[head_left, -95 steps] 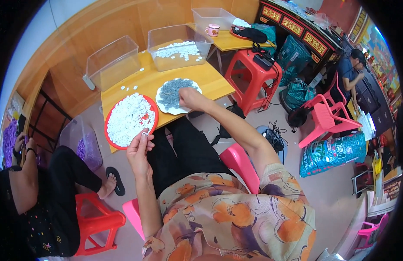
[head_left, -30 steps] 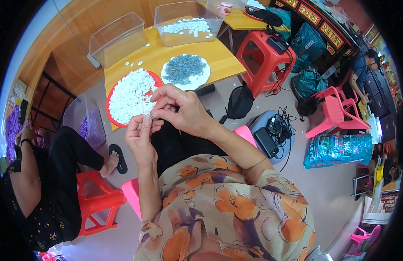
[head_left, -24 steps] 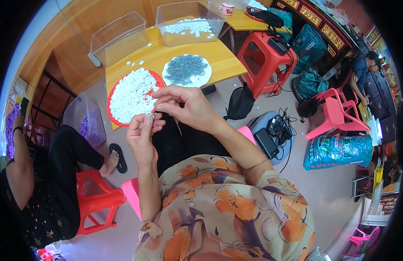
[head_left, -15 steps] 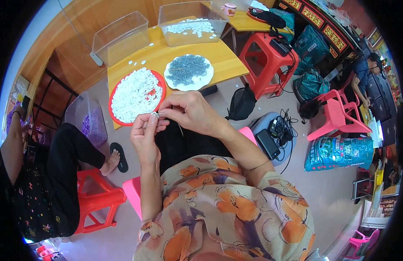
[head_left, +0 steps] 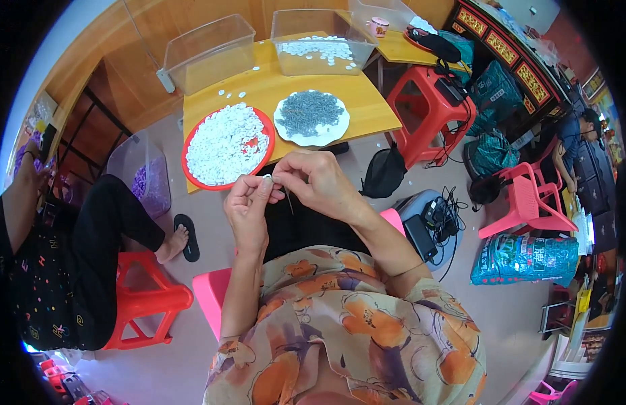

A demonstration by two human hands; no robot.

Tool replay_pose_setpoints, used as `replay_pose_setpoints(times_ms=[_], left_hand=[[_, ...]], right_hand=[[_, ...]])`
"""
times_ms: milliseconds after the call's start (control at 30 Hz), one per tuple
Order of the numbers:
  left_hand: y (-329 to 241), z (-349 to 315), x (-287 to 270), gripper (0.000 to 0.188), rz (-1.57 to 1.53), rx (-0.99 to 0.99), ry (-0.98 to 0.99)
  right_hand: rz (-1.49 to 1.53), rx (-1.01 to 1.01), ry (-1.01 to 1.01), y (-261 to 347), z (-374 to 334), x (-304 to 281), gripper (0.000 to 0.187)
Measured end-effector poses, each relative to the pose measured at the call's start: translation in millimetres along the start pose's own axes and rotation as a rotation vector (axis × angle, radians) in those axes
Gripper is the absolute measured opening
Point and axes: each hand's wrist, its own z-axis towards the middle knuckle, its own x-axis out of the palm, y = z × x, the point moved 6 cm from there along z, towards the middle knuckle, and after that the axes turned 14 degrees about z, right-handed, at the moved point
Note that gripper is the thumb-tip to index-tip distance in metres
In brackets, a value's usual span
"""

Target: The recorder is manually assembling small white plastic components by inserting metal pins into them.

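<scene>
My left hand (head_left: 249, 210) pinches a small white piece (head_left: 267, 176) between thumb and forefinger. Close against it, my right hand (head_left: 319, 183) is closed in a pinch, its fingertips at the piece; what they grip is too small to make out. A thin stick-like thing (head_left: 290, 204) shows below the right fingers. Just beyond my hands, a red round tray (head_left: 270, 128) is heaped with small white pieces (head_left: 222, 145). To its right, a white scalloped plate (head_left: 326, 138) carries a pile of small grey pieces (head_left: 306, 111) with a thin stick across them.
On the yellow table (head_left: 367, 108) stand two clear plastic bins (head_left: 211, 57), one with white pieces inside. Red stools (head_left: 431, 111) and a grey stool with cables and an adapter (head_left: 421, 229) are at right. A seated person (head_left: 63, 283) works at left beside a bin of purple pieces (head_left: 147, 185).
The view has shifted, so the table and both hands appear farther right. My hands stay together, still pinching at the small white piece.
</scene>
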Motion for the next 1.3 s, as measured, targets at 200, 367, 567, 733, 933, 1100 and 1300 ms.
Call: replay_pose_setpoints(times_ms=[200,367,567,733,933,1100,1300], left_hand=[[5.8,3.4,-5.9,0.007,-0.020,-0.051,0.038],[4.6,10.7,-17.6,0.006,-0.091,-0.082,0.007],[-0.7,24.2,-58.6,0.006,-0.101,-0.076,-0.174],[-9.7,24.1,-71.5,0.008,-0.132,-0.045,-0.235],[-6.3,23.5,-69.7,0.008,-0.191,-0.077,-0.230],[-4.4,24.6,-70.2,0.008,-0.197,-0.080,-0.228],[-4.9,21.8,-68.3,0.009,-0.202,-0.080,-0.231]], right_hand=[[-0.023,-0.015,0.026,-3.1,1.3,0.6,0.010],[0.130,0.221,0.088,-27.2,14.4,2.3,0.016],[-0.418,0.114,0.117,-127.3,92.5,4.0,0.019],[-0.691,-0.023,0.198,-171.6,126.4,29.3,0.014],[-0.787,0.101,0.384,-207.8,133.6,43.5,0.013],[-0.806,0.086,0.300,-200.6,130.5,35.1,0.017],[0.440,0.544,0.075,-120.1,76.0,24.9,0.021]])
